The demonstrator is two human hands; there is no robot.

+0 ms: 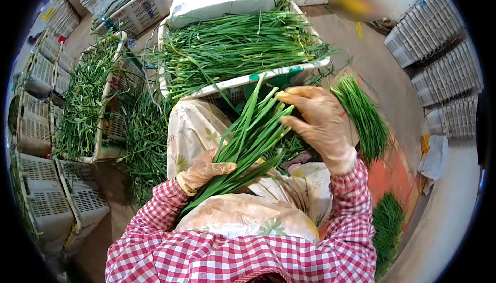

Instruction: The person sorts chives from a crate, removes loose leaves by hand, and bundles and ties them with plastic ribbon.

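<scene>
A loose bunch of long green stalks [248, 136] lies slantwise over my lap, its pale ends pointing up and right. My left hand [205, 171], in a thin translucent glove, is closed around the lower part of the bunch. At the upper right, my gloved right hand [318, 120] has its thumb and fingertips bent close together beside the pale ends; whether a stalk is between them is too small to tell. In front of my knees stands a white crate [237, 82] full of similar stalks. Right of my right hand lies a neat bundle of stalks [361, 118].
On the left is another crate [106, 107] with tangled greens, near stacked grey crates [44, 190]. More stacked crates [426, 25] stand at the right wall, above a plastic bag [435, 156]. Another green bundle [388, 226] lies at the lower right.
</scene>
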